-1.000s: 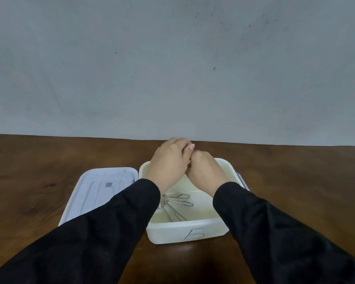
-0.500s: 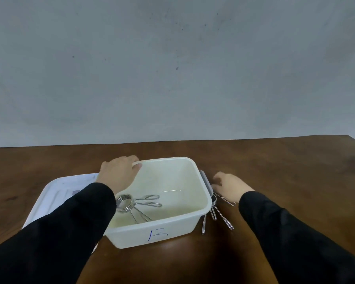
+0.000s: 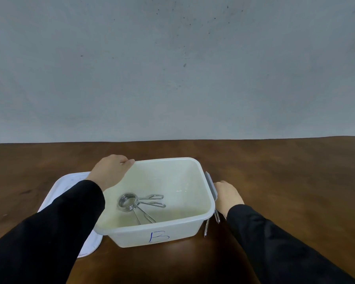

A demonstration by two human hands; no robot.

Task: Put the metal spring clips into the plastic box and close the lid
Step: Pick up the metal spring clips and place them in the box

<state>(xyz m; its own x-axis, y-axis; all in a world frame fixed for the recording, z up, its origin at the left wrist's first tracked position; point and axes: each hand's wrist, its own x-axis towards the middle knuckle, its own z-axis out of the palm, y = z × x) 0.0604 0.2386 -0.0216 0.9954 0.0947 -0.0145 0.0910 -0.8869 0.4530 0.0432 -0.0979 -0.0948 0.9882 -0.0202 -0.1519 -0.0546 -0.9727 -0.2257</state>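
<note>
Left hand (image 3: 111, 171): fingers curled over the far left corner of the box (image 3: 158, 230) rim, gripping it. Right hand (image 3: 228, 194): down just right of the box by its grey latch (image 3: 211, 186); fingers hidden, hold cannot be told. One clip (image 3: 138, 204) lies inside the box. More clips (image 3: 212, 221) on the table (image 3: 295, 181), partly under the right hand. Lid (image 3: 70, 185) flat, left of the box.

Dark brown wooden table (image 3: 285, 181) is spanning the full lower frame, showing grain and a faint glossy reflection near the front edge, and a plain grey-blue wall (image 3: 172, 68) is rising behind it, carrying scattered small dark specks across its upper part.
</note>
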